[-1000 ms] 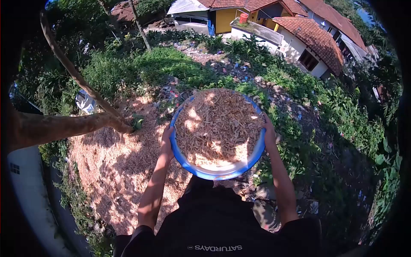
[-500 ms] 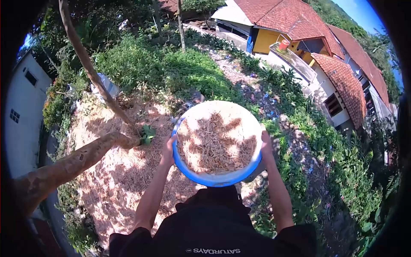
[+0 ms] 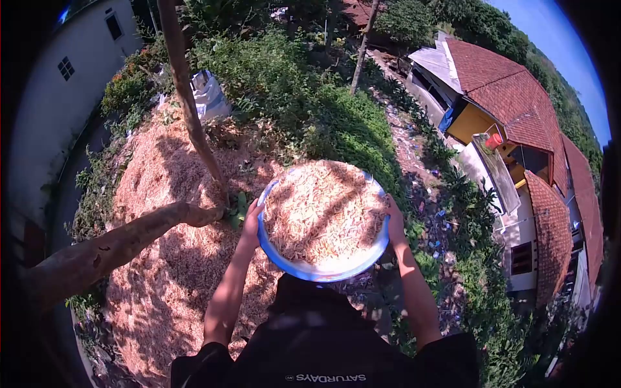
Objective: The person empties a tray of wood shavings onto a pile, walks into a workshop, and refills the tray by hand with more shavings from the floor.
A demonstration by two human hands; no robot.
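I hold a round blue basin [image 3: 310,270] in front of my chest, filled with pale wood shavings [image 3: 323,210]. My left hand [image 3: 251,222] grips the basin's left rim. My right hand [image 3: 394,224] grips its right rim. Both arms are stretched forward over my black shirt. Below the basin lies a wide heap of the same pale shavings [image 3: 162,194] on the ground.
A leaning tree trunk [image 3: 110,249] and a thin trunk [image 3: 187,103] rise from the heap at the left. A white sack [image 3: 208,94] sits at the heap's far edge. Green bushes [image 3: 310,103] lie ahead, red-roofed houses [image 3: 517,97] at the right, a white wall [image 3: 58,103] at the left.
My view has swung to the left, so the houses slid right and the heap came more into view. The basin stays held in both hands, and the shavings now spread across it.
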